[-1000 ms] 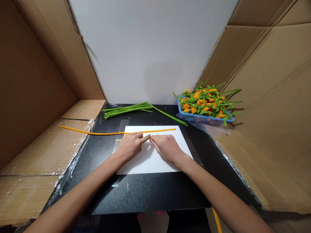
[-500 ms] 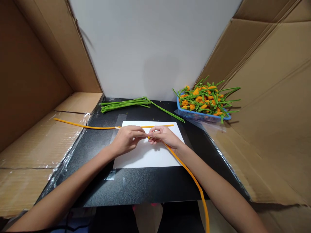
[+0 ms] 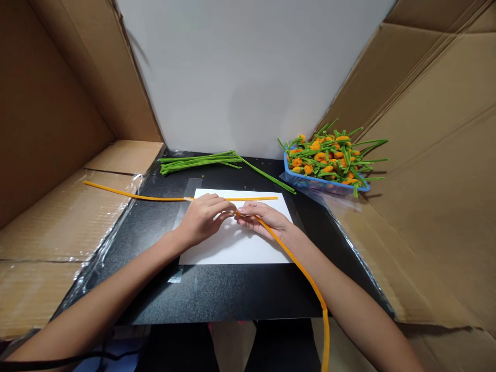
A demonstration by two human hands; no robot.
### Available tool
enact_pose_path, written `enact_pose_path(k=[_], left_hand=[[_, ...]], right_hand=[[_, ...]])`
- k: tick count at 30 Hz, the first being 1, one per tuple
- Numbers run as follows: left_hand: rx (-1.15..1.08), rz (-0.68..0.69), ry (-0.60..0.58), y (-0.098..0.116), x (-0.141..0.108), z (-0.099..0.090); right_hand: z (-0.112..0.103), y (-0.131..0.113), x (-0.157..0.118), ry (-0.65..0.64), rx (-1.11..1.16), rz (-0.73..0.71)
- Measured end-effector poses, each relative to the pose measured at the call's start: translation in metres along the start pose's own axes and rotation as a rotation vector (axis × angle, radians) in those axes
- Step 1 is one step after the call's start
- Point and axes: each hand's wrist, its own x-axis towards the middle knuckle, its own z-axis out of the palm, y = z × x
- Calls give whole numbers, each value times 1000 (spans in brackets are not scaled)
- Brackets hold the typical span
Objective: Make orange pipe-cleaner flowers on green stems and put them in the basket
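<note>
Right hand (image 3: 271, 215) on part-hidden orange strip (image 3: 300, 265)

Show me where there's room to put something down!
Bare on the black table: between the white paper and near edge, left of the hanging orange strip; between the right forearm and right edge. Crowded: the back, with green stems and blue basket; mid-paper, with left hand and right hand.

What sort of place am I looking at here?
Probably a makeshift craft station: cardboard panels at both sides, a bundle of green stems, and a blue basket heaped with orange-and-green pieces.
</note>
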Motion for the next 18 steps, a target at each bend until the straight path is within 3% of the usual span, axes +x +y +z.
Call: enact_pose_path(k=[7,11,14,18], left_hand=[[17,86,-26,-5,3,-4],[-44,103,-49,-5,7,-10],[27,26,87,-3,5,-7],[70,-193,305,8,0,4]], right_hand=[[-4,1,0,-22,-63,-61],[-3,3,0,-72,-36,-19],[0,6,2,-36,5,-58],[7,8,4,121,59,-172]])
